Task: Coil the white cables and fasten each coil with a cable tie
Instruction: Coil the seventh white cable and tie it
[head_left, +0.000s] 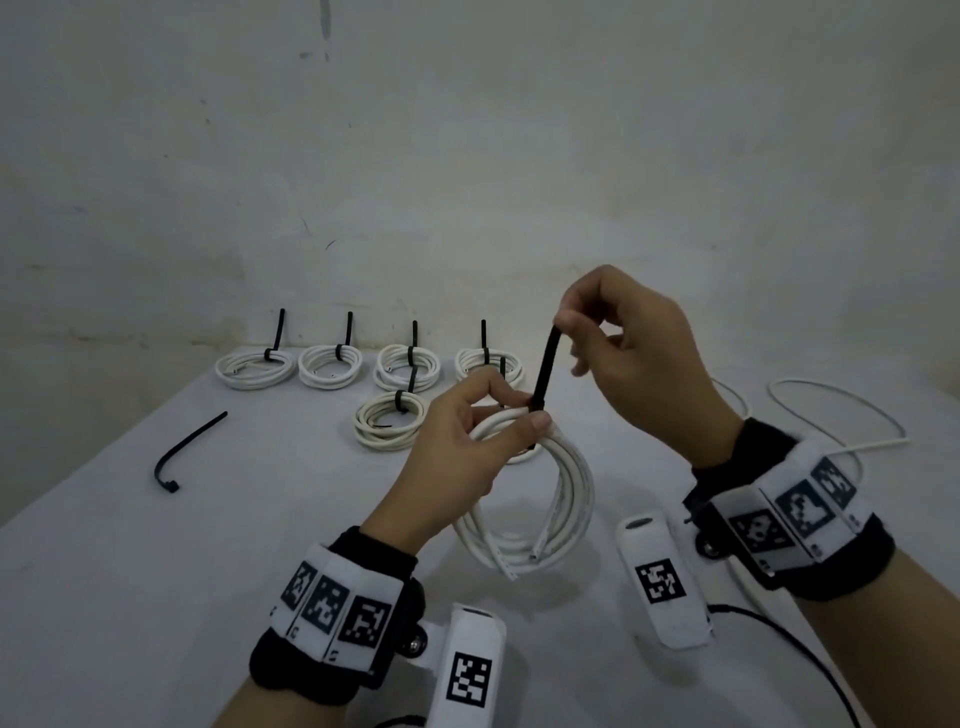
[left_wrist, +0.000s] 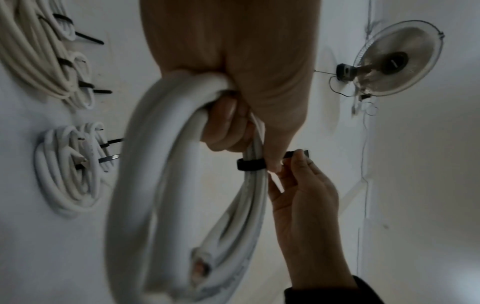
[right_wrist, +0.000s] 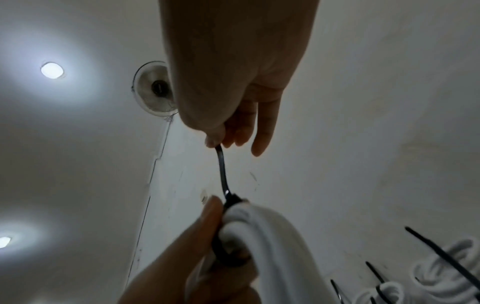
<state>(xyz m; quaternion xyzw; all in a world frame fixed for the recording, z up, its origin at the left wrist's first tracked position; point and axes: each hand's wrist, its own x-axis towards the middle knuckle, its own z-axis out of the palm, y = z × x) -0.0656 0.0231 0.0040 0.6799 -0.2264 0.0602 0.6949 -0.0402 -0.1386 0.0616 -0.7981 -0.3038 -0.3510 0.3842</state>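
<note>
A white cable coil (head_left: 540, 499) hangs above the table, gripped at its top by my left hand (head_left: 478, 436), thumb and fingers curled round the strands. A black cable tie (head_left: 545, 371) loops the coil beside that thumb, its tail pointing up. My right hand (head_left: 623, 343) pinches the tail's tip between thumb and forefinger. In the left wrist view the tie band (left_wrist: 250, 164) wraps the coil (left_wrist: 161, 185) just below my fingers. The right wrist view shows the tail (right_wrist: 223, 170) running from my fingertips down to the coil (right_wrist: 262, 232).
Several tied coils (head_left: 332, 366) lie in rows at the table's far edge against the wall. A spare black tie (head_left: 184, 454) lies on the left. A loose white cable (head_left: 841, 415) trails at the right. A wall fan (left_wrist: 389, 61) shows in the wrist views.
</note>
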